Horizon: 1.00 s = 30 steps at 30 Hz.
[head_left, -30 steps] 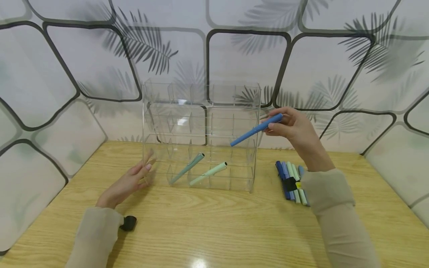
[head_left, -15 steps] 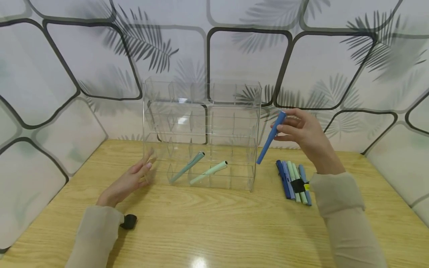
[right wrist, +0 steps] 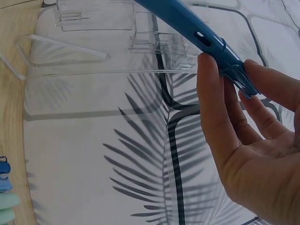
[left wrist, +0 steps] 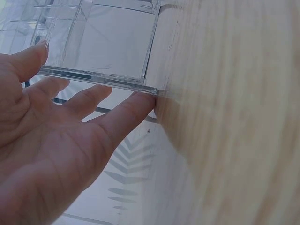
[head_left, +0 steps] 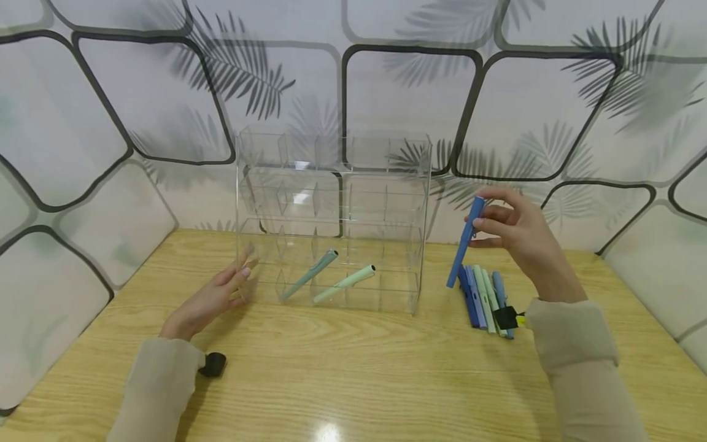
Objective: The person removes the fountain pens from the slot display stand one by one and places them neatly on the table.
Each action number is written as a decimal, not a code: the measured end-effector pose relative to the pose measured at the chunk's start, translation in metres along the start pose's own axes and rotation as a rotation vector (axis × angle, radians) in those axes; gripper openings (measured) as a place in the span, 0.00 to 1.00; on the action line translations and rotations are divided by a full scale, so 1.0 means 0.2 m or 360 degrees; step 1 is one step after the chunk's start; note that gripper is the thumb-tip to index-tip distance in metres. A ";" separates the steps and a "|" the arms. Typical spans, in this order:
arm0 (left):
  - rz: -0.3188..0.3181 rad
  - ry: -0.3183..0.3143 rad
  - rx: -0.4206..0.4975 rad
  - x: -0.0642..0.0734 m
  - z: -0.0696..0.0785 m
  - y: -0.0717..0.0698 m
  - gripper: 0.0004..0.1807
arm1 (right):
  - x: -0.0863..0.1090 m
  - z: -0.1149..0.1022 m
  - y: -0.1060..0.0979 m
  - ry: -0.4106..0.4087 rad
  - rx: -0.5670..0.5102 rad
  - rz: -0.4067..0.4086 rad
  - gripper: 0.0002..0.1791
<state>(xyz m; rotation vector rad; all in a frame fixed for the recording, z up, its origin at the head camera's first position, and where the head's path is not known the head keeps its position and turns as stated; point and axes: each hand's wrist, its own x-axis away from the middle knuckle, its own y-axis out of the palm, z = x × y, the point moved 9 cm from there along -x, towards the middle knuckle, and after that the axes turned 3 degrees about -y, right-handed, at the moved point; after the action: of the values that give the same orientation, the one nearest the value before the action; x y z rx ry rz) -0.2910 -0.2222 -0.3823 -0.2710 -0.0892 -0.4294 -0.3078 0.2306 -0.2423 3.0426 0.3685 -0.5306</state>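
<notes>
In my right hand (head_left: 510,230), between thumb and fingers, is a capped blue pen (head_left: 463,250), tilted, its lower end by a row of pens. The right wrist view shows its clip (right wrist: 236,77) among the fingers. My left hand (head_left: 212,301) has spread, fairly straight fingers at the left side of a clear tiered pen rack (head_left: 381,212); the left wrist view shows fingertips (left wrist: 145,99) right at the side panel, thumb overlapping it. A grey-green pen (head_left: 309,275) and a pale green pen (head_left: 345,284) lean in the rack's lowest row.
Several blue and green pens (head_left: 479,298) lie side by side on the wooden table (head_left: 353,368), right of the rack. A patterned wall (head_left: 409,110) stands close behind the rack. A black wrist camera (head_left: 214,364) sits at the left cuff.
The right hand has moved right and slightly down, away from the rack, with the blue pen turning steeper, toward upright. The left hand stays at the rack's side.
</notes>
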 end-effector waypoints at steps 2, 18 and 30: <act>-0.0004 -0.0005 0.0003 0.00 0.00 0.00 0.36 | 0.01 0.01 -0.02 -0.0014 0.0013 0.0019 0.19; -0.0011 0.0007 0.0005 0.00 0.01 0.02 0.36 | 0.16 0.05 -0.19 -0.0082 0.0016 0.0133 0.19; -0.0001 0.0017 -0.0026 0.00 0.01 0.00 0.36 | 0.20 0.12 -0.36 -0.0010 0.0126 0.0227 0.18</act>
<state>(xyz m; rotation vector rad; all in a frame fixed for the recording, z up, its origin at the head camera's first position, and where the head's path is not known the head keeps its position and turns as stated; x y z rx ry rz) -0.2903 -0.2221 -0.3805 -0.2849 -0.0754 -0.4326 -0.2967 0.3080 -0.2783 3.1105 0.1311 -0.5592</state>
